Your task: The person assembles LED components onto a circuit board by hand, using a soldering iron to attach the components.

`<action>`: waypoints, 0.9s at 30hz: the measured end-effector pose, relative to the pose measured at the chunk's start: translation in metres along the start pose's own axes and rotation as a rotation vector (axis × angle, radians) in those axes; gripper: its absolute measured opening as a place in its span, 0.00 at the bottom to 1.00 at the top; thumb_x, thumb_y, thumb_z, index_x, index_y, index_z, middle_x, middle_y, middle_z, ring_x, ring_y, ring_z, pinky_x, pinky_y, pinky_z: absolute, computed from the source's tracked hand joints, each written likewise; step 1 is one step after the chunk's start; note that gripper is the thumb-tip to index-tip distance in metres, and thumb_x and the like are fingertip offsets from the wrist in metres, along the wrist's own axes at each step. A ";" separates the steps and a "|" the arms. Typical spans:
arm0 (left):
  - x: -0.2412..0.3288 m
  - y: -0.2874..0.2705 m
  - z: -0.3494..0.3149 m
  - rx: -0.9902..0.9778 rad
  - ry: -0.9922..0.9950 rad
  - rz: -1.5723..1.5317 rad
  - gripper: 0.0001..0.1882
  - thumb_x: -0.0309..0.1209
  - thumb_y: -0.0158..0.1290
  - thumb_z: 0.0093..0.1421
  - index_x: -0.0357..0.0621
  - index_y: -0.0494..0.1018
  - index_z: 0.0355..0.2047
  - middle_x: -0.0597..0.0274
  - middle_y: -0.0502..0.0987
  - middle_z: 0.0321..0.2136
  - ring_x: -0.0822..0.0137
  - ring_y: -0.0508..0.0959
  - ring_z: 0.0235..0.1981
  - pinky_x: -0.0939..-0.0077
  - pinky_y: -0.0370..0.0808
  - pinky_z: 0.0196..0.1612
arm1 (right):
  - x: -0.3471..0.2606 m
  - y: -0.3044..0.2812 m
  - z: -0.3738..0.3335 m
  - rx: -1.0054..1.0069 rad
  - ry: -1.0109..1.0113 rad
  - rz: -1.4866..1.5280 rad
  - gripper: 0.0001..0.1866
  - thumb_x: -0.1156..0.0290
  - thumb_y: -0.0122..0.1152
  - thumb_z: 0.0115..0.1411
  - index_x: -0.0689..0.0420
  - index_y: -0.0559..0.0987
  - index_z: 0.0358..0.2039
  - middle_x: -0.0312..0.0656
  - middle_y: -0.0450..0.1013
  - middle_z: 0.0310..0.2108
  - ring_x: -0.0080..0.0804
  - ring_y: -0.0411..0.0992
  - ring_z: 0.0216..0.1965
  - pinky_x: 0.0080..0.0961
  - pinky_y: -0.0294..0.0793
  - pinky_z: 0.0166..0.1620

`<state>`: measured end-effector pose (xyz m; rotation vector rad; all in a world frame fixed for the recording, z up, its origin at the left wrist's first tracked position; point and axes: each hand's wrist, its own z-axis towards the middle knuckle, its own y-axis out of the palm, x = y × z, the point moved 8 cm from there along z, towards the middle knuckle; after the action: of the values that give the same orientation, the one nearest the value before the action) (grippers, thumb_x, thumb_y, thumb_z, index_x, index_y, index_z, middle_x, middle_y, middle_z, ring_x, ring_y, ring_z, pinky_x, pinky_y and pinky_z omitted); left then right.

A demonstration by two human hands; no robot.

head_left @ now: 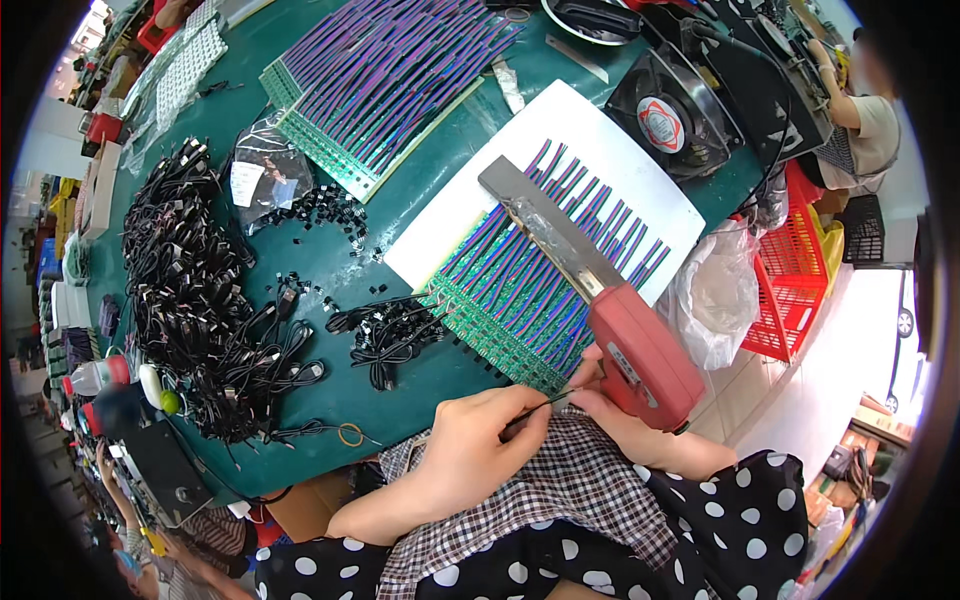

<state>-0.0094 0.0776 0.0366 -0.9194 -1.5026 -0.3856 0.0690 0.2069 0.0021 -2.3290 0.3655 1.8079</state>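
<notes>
My left hand (478,440) is closed, pinching a thin black cable (527,418) between thumb and fingers. Its end reaches right to my right hand (612,415), whose thumb and finger close on it at the near corner of a green circuit board panel (515,335). Several purple, blue and black wire strips (545,260) stretch away from this panel over a white board (440,235). Across the wires lies a long steel bar with a red handle (645,355); the handle hides part of my right hand. Black cables (395,335) lie beside the panel's left edge.
A large heap of black cables (190,290) covers the left of the green table (330,400). Small black parts (325,210) lie near a clear bag (265,175). Further back is another wired panel stack (330,160). A black fan (675,110) and red crate (790,280) stand right.
</notes>
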 end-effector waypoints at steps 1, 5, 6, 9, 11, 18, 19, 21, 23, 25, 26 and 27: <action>0.001 0.001 0.000 0.001 0.002 0.010 0.06 0.25 0.55 0.53 0.37 0.73 0.32 0.54 0.75 0.21 0.66 0.76 0.18 0.78 0.71 0.21 | -0.002 -0.001 0.000 0.039 -0.048 -0.034 0.40 0.85 0.63 0.49 0.64 0.54 0.60 0.45 0.71 0.42 0.25 0.75 0.35 0.15 0.73 0.31; -0.005 0.014 0.006 -0.101 -0.107 -0.099 0.06 0.25 0.55 0.56 0.35 0.73 0.33 0.56 0.76 0.21 0.70 0.75 0.18 0.80 0.72 0.22 | -0.002 0.001 -0.001 0.035 -0.104 -0.041 0.39 0.84 0.62 0.50 0.66 0.54 0.60 0.46 0.72 0.40 0.25 0.75 0.33 0.16 0.74 0.32; -0.017 0.020 0.006 -0.131 -0.212 -0.345 0.06 0.25 0.53 0.57 0.33 0.73 0.33 0.58 0.77 0.22 0.73 0.75 0.19 0.82 0.71 0.23 | -0.002 0.000 -0.001 0.057 -0.107 -0.018 0.39 0.85 0.62 0.50 0.65 0.53 0.60 0.46 0.72 0.40 0.25 0.75 0.33 0.16 0.74 0.33; -0.018 0.023 0.003 -0.127 -0.289 -0.552 0.06 0.24 0.50 0.60 0.32 0.73 0.32 0.60 0.77 0.23 0.77 0.74 0.20 0.85 0.71 0.24 | -0.005 0.000 -0.001 0.090 -0.113 0.035 0.36 0.84 0.60 0.52 0.64 0.55 0.59 0.44 0.72 0.37 0.24 0.74 0.33 0.18 0.73 0.35; -0.010 0.019 0.003 -0.109 -0.252 -0.518 0.05 0.23 0.50 0.60 0.31 0.73 0.32 0.59 0.76 0.23 0.78 0.73 0.20 0.86 0.70 0.24 | -0.016 -0.006 -0.002 0.114 -0.117 0.054 0.32 0.83 0.59 0.53 0.63 0.57 0.57 0.42 0.72 0.35 0.22 0.73 0.32 0.18 0.73 0.35; -0.028 0.017 -0.006 -0.040 -0.379 -0.721 0.04 0.21 0.50 0.59 0.33 0.70 0.34 0.64 0.77 0.21 0.83 0.74 0.23 0.89 0.69 0.27 | -0.025 -0.013 0.002 0.117 -0.101 0.054 0.37 0.86 0.58 0.51 0.55 0.54 0.59 0.36 0.69 0.32 0.21 0.71 0.34 0.16 0.69 0.35; -0.027 0.018 -0.004 -0.051 -0.375 -0.721 0.04 0.21 0.50 0.59 0.33 0.70 0.34 0.64 0.77 0.21 0.83 0.74 0.23 0.89 0.69 0.27 | -0.019 -0.007 0.000 0.151 -0.053 0.206 0.47 0.86 0.62 0.49 0.56 0.46 0.64 0.39 0.71 0.36 0.23 0.73 0.37 0.17 0.71 0.36; -0.026 0.017 -0.007 -0.025 -0.376 -0.708 0.04 0.22 0.50 0.59 0.33 0.70 0.33 0.65 0.77 0.20 0.84 0.73 0.23 0.89 0.68 0.26 | -0.031 0.002 0.001 0.053 -0.178 0.019 0.47 0.83 0.64 0.48 0.60 0.46 0.63 0.43 0.73 0.39 0.23 0.73 0.36 0.17 0.72 0.34; -0.021 0.016 -0.004 -0.021 -0.341 -0.643 0.04 0.22 0.50 0.59 0.33 0.70 0.34 0.64 0.77 0.19 0.84 0.73 0.22 0.89 0.68 0.25 | -0.032 0.005 0.005 0.034 -0.227 -0.031 0.47 0.82 0.65 0.48 0.62 0.47 0.63 0.43 0.73 0.39 0.23 0.74 0.35 0.16 0.72 0.34; -0.019 0.015 -0.004 -0.023 -0.306 -0.576 0.04 0.21 0.51 0.59 0.33 0.69 0.34 0.64 0.76 0.19 0.84 0.73 0.22 0.89 0.68 0.25 | -0.033 0.009 0.006 0.022 -0.275 -0.080 0.46 0.82 0.66 0.48 0.63 0.47 0.62 0.44 0.74 0.39 0.22 0.74 0.34 0.15 0.73 0.33; -0.018 0.015 -0.003 -0.035 -0.276 -0.466 0.04 0.21 0.50 0.58 0.33 0.69 0.34 0.64 0.76 0.18 0.84 0.72 0.21 0.89 0.68 0.24 | -0.036 0.009 0.007 0.052 -0.315 -0.062 0.46 0.82 0.66 0.47 0.64 0.48 0.62 0.44 0.74 0.38 0.22 0.74 0.33 0.15 0.73 0.33; -0.016 0.015 -0.002 -0.047 -0.245 -0.355 0.04 0.21 0.50 0.58 0.33 0.69 0.34 0.64 0.76 0.18 0.83 0.72 0.21 0.89 0.68 0.24 | -0.037 0.008 0.007 0.083 -0.355 -0.043 0.46 0.82 0.66 0.47 0.64 0.49 0.62 0.44 0.74 0.38 0.22 0.74 0.32 0.15 0.73 0.33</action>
<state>0.0012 0.0803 0.0177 -0.7547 -1.8970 -0.5828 0.0510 0.2045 0.0366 -1.8955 0.3266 2.0886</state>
